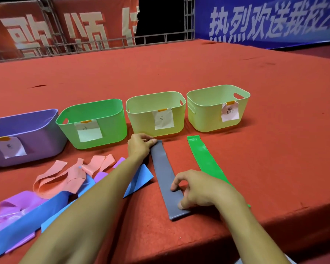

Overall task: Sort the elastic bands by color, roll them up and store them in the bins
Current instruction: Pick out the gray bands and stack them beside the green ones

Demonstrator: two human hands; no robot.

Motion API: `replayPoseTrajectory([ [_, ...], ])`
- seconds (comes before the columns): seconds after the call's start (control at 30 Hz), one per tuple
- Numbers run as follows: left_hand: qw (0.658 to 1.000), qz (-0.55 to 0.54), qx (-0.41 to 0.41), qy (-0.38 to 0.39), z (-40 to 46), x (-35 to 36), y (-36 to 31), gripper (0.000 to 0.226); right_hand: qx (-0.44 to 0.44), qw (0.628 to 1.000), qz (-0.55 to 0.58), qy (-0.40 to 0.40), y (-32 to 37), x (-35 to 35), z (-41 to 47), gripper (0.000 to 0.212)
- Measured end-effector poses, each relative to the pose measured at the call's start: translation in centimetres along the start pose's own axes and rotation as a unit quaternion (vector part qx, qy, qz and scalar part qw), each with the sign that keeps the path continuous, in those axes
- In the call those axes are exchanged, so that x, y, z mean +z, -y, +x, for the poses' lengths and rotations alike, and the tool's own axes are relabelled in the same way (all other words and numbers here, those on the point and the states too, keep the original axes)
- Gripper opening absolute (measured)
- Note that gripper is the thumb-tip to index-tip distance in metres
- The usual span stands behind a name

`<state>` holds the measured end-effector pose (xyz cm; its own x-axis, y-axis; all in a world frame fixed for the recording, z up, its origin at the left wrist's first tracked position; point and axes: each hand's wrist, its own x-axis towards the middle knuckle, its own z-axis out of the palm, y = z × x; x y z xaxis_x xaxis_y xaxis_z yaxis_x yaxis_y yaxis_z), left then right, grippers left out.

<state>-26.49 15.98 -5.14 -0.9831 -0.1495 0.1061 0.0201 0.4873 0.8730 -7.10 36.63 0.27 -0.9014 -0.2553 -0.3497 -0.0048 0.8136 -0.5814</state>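
Your right hand [195,189] rests nearest you on the near end of the grey band [167,180], fingers bent, with fingertips and thumb pressing it flat onto the red bench [179,69]. The grey band lies stretched out straight, running from just short of the near edge away toward the bins. Left of your arms sits a loose heap: a blue band [27,218] near the front, purple bands [15,206] tangled under and beside it, and pink bands [69,176] crumpled a little farther back. Right of the grey band, apart from it, a green band [208,161] lies flat, its near end hidden behind your right forearm. Your left hand [139,145] reaches farther out and pinches the far end of the grey band between thumb and curled fingers, just in front of the bins. Beyond it stand four bins in a row, each with a paper label taped to its near wall: a purple bin [36,145] at far left, a green bin [112,130], a yellow bin [141,121] directly behind your left hand, and another yellow bin [204,119] at right. From here no band shows inside any of them. Red and blue banners [274,20] hang behind the bench.
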Motion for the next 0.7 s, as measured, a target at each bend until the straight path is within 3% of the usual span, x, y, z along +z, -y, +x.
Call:
replayPoseTrajectory([
  [0.13,0.997,-0.077,-0.023,0.015,0.3,0.3,-0.1,0.011,-0.002,1.0,0.021,0.012,-0.1,0.0,0.2,0.044],
  [0.3,0.992,0.104,0.072,0.006,0.5,-0.1,0.2,0.02,-0.02,0.999,0.021,-0.022,0.3,0.1,0.5,0.029],
  [0.4,0.982,0.154,0.105,0.006,0.4,-0.5,-0.2,0.026,-0.041,0.998,0.03,-0.043,0.3,0.0,0.7,0.02],
  [0.57,0.99,0.09,0.106,0.034,-1.0,-4.2,-1.3,0.019,-0.093,0.987,0.045,-0.12,0.9,0.2,1.3,0.024],
  [0.7,0.989,-0.041,0.113,0.087,-5.1,-8.7,-1.9,0.02,-0.133,0.972,0.058,-0.182,2.1,1.1,2.1,0.024],
])
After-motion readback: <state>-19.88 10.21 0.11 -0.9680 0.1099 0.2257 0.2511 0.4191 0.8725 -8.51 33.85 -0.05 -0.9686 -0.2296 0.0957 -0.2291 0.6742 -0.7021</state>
